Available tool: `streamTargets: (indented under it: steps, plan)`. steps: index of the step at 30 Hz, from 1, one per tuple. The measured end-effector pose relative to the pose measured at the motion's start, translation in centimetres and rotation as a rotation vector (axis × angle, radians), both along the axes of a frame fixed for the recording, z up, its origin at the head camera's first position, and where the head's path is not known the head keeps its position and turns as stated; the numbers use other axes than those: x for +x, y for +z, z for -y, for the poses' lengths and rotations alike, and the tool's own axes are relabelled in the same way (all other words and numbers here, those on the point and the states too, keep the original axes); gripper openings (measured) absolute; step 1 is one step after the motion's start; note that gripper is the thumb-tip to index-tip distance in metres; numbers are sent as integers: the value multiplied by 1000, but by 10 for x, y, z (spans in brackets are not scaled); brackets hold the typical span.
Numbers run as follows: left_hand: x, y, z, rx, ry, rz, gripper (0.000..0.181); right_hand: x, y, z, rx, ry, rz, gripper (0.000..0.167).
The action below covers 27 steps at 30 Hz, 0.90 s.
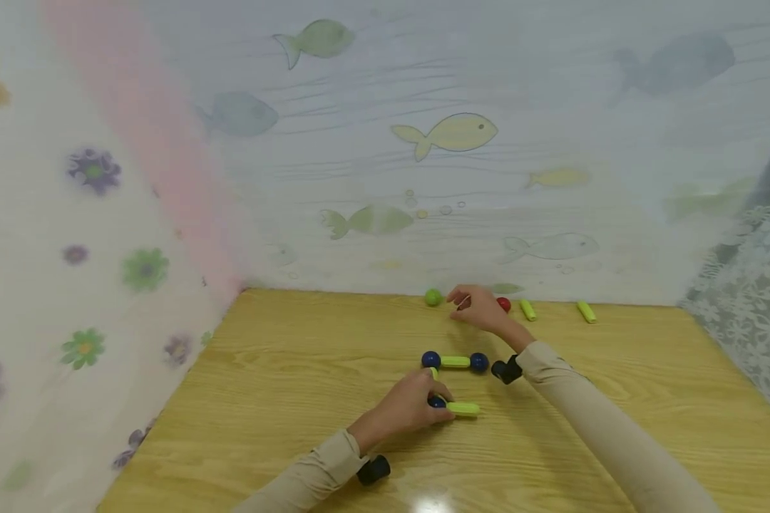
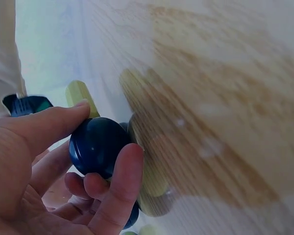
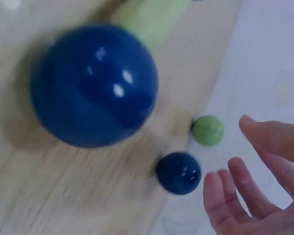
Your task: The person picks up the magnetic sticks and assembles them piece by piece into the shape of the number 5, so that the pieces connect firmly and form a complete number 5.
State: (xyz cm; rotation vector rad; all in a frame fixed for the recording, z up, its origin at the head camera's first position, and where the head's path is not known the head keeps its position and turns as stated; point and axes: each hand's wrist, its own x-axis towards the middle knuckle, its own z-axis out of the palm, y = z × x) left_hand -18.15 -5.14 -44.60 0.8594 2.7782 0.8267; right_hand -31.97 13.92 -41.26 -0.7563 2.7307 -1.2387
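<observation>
Head view: fetching looked underway.
Left fingers (image 2: 126,166) pinched a blue ball (image 2: 95,147); parted, empty right fingers (image 3: 246,182) probably needed to grip the far ball (image 3: 179,174).

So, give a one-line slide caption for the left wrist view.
A left hand grips a blue ball beside a yellow-green rod over a wooden tabletop.

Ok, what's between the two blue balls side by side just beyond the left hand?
In the head view, a yellow-green rod lies between the left blue ball and the right blue ball.
</observation>
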Motion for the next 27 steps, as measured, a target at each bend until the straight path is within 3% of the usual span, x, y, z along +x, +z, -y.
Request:
streamTargets:
  steps: [5,12,16,23,27]
  plan:
    - [0,2,-4,1,2,16,24,-12,-5,-8,40,-77,77,27]
    - [2,4,-5,-10,8,0,23,-19,-17,-20,60,-79,75,25]
    - [3,5,-5,-13,19,-10,22,-14,-19,-27,36,-110,80,25]
    - [5,1,-3,0,52,-23,22,6,-20,-42,-80,-45,40,30]
    - [7,-2,-1,34,78,-19,21,22,-16,-51,-140,-25,94,32]
